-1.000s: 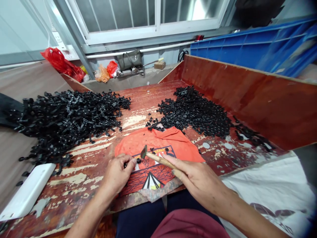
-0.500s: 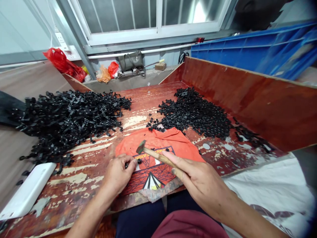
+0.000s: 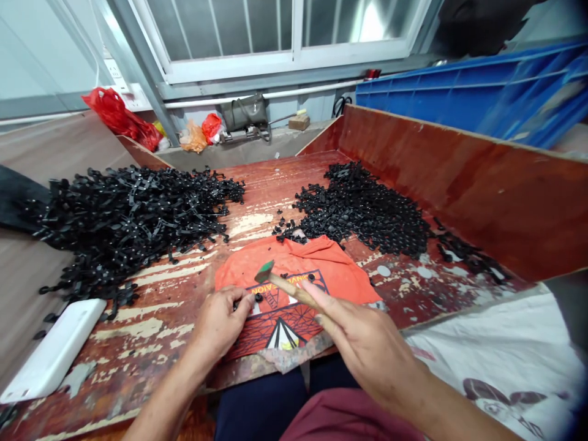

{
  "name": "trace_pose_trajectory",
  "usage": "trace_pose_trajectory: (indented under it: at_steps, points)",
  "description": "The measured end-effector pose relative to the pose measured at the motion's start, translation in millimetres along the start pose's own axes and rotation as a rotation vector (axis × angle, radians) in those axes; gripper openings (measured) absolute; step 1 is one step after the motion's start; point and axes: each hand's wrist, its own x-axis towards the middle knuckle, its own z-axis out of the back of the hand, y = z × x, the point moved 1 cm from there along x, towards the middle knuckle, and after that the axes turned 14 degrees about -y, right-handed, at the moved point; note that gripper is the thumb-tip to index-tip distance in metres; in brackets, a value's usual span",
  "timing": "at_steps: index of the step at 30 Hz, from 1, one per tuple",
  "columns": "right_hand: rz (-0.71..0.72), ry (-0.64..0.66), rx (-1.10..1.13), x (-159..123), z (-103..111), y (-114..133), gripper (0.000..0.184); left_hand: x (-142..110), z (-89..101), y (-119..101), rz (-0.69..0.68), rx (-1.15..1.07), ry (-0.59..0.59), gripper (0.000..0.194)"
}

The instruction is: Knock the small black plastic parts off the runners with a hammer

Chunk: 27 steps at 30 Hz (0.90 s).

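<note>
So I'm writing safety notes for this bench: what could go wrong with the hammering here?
The left hand pinches a small black part on the orange cloth, fingertips right beside it, while the right hand holds the hammer raised above. A slightly off strike could hit the fingers. The part might also shoot off into the loose black pieces nearby, and the cloth may slide on the worn table.

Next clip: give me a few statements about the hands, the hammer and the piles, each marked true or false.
1. The right hand grips a small hammer. True.
2. The left hand lies flat and idle. False: its fingertips pinch a small black part.
3. The part lies on an orange cloth. True.
4. The white box sits right of the cloth. False: left, at the bench's near edge.
</note>
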Motion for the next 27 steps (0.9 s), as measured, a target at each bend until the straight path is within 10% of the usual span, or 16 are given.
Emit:
trace_pose_trajectory:
  at_steps: [5,11,27]
  points:
    - [-0.025,0.121,-0.057,2.4,-4.1,0.8,0.053,0.6,11.8,-1.2,0.061,-0.098,0.030,0.030]
    - [-0.253,-0.184,0.228,4.5,25.8,-33.8,0.042,-0.9,43.8,-18.8,0.321,-0.614,0.173,0.056]
    - [-0.176,-0.054,0.035,47.6,3.7,-28.6,0.016,27.8,-1.3,-40.5,0.459,-0.780,0.029,0.059]
